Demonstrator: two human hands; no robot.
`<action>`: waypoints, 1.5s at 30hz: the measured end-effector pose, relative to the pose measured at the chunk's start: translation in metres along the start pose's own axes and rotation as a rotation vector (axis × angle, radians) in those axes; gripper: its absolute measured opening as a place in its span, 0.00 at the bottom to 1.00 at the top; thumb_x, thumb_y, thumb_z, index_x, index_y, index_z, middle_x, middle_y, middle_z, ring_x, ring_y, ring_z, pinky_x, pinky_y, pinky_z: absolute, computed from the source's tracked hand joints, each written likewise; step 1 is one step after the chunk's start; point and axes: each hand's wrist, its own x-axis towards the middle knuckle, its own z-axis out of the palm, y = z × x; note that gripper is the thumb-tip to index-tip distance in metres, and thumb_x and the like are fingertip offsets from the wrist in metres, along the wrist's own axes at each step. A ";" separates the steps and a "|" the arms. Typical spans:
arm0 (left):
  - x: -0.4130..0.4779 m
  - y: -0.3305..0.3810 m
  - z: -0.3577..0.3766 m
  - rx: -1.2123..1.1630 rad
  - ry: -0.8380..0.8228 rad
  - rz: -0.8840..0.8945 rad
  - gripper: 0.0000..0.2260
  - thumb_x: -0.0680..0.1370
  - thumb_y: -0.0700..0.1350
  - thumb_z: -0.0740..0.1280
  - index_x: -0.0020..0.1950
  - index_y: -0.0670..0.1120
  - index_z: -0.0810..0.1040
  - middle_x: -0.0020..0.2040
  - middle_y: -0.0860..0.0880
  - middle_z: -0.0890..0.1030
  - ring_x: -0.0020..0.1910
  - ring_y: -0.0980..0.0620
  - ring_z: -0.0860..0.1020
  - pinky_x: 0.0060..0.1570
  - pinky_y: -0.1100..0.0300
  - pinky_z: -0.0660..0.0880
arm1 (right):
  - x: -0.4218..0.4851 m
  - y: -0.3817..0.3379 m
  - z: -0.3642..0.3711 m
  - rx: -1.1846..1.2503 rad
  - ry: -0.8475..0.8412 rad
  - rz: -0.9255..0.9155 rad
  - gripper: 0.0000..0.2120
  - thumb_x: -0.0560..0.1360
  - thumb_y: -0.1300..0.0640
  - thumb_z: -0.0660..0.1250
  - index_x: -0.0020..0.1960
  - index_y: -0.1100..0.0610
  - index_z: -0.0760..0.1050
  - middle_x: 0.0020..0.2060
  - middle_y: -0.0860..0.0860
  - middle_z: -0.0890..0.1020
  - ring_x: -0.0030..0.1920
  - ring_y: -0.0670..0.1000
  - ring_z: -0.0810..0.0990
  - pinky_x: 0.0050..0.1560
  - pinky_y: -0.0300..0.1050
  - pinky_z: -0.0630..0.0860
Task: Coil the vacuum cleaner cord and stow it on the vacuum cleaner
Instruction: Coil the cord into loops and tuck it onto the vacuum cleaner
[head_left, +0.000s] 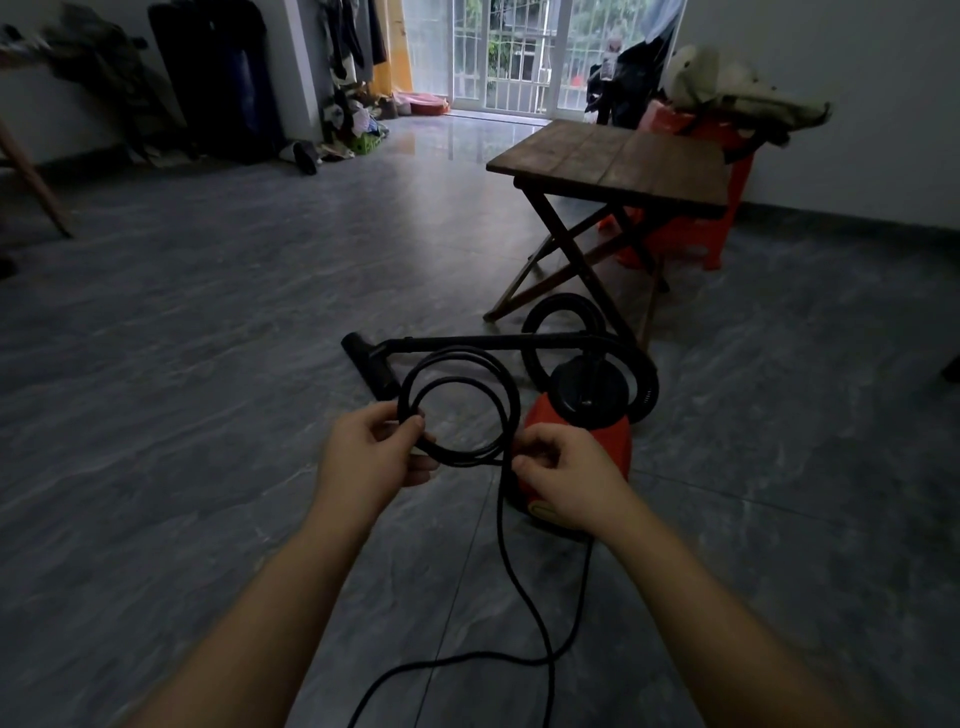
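A red vacuum cleaner with a black top stands on the floor right of centre, its black hose and wand lying behind it. In front of it I hold a few round loops of the black cord. My left hand pinches the loops at their left side. My right hand grips the cord at the loops' lower right, just in front of the vacuum cleaner's red body. From there the loose cord hangs down and trails over the floor toward the bottom edge.
A wooden folding table stands just behind the vacuum cleaner, with red plastic stools and a heap of bags beyond it. Hanging clothes and clutter line the far left wall. Grey tiled floor spreads to the left.
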 end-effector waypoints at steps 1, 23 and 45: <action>-0.001 0.000 0.001 0.000 -0.009 -0.001 0.04 0.81 0.38 0.66 0.49 0.44 0.80 0.42 0.40 0.84 0.35 0.42 0.84 0.32 0.58 0.82 | 0.000 0.000 0.000 -0.023 0.011 0.004 0.09 0.76 0.61 0.70 0.47 0.46 0.78 0.39 0.39 0.82 0.36 0.32 0.79 0.37 0.22 0.72; -0.002 -0.005 0.005 0.200 -0.001 0.092 0.06 0.81 0.38 0.66 0.51 0.48 0.81 0.41 0.41 0.84 0.34 0.43 0.85 0.37 0.50 0.84 | 0.007 0.000 0.002 0.369 0.143 0.008 0.03 0.74 0.63 0.73 0.45 0.56 0.82 0.39 0.52 0.86 0.42 0.46 0.85 0.45 0.37 0.80; -0.006 0.001 0.007 0.121 -0.085 0.074 0.05 0.78 0.40 0.71 0.53 0.44 0.81 0.42 0.43 0.86 0.37 0.47 0.86 0.40 0.51 0.84 | 0.011 0.005 -0.002 0.404 0.136 0.040 0.12 0.75 0.65 0.71 0.58 0.60 0.80 0.50 0.56 0.85 0.52 0.52 0.85 0.53 0.42 0.82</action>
